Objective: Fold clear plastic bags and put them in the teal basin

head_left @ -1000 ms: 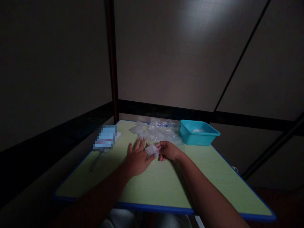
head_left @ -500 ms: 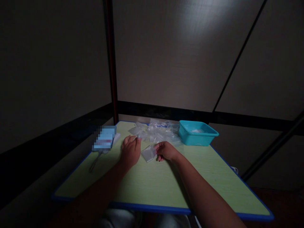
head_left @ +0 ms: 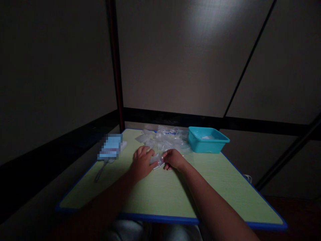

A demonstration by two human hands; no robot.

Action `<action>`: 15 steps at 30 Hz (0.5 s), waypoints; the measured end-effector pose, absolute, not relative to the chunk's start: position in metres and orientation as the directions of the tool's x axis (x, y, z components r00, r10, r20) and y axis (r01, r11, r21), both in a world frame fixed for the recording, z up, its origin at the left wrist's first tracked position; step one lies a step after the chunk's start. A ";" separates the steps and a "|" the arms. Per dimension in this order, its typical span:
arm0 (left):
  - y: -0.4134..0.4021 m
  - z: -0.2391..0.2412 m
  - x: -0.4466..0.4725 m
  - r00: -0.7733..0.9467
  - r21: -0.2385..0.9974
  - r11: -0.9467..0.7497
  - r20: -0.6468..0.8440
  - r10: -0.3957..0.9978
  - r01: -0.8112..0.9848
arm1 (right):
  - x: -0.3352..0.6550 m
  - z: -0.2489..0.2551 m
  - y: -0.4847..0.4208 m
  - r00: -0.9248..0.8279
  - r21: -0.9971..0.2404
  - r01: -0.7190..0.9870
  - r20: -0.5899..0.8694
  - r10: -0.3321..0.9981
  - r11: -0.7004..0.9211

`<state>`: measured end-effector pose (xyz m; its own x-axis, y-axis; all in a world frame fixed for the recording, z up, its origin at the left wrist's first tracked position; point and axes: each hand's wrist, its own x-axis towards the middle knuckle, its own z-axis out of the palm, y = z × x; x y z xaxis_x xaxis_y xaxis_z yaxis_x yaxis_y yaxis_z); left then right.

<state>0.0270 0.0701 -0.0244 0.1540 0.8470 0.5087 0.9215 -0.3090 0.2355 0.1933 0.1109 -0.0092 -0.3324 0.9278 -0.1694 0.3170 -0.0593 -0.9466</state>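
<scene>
A small clear plastic bag (head_left: 157,160) lies low over the table between my hands. My right hand (head_left: 175,159) pinches its right edge between thumb and fingers. At the bag's left side is my left hand (head_left: 143,163), fingers apart, with the thumb touching the bag and the index finger bent near its upper corner. Just beyond both hands spreads a loose heap of clear plastic bags (head_left: 165,139).
A turquoise plastic basin (head_left: 207,145) with something whitish inside stands at the table's back right. On the left are a blurred-out blue object (head_left: 110,146) and a thin looped cord or tool (head_left: 100,172). The green table (head_left: 160,197) has a blue edge; walls rise behind and left.
My left hand has turned and moved right, bringing its thumb onto the small bag. My right hand keeps its pinch in nearly the same place. The bag now looks more bent.
</scene>
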 end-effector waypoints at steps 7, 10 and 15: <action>0.070 -0.027 0.026 0.238 0.232 -0.390 0.493 0.837 0.891 | 0.192 -0.011 0.111 -0.316 -0.939 0.340 -0.161 0.935 -0.047; 0.071 -0.026 0.026 0.241 0.233 -0.391 0.487 0.840 0.890 | 0.192 -0.011 0.110 -0.308 -0.933 0.360 -0.147 0.940 -0.028; 0.070 -0.025 0.027 0.231 0.233 -0.380 0.485 0.843 0.895 | 0.192 -0.015 0.111 -0.295 -0.896 0.441 -0.101 0.950 0.042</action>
<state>0.0270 0.0702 -0.0248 0.2314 0.8433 0.4851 0.8955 -0.3795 0.2326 0.1920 0.1109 -0.0149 -0.2952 0.9501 -0.1012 0.4413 0.0416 -0.8964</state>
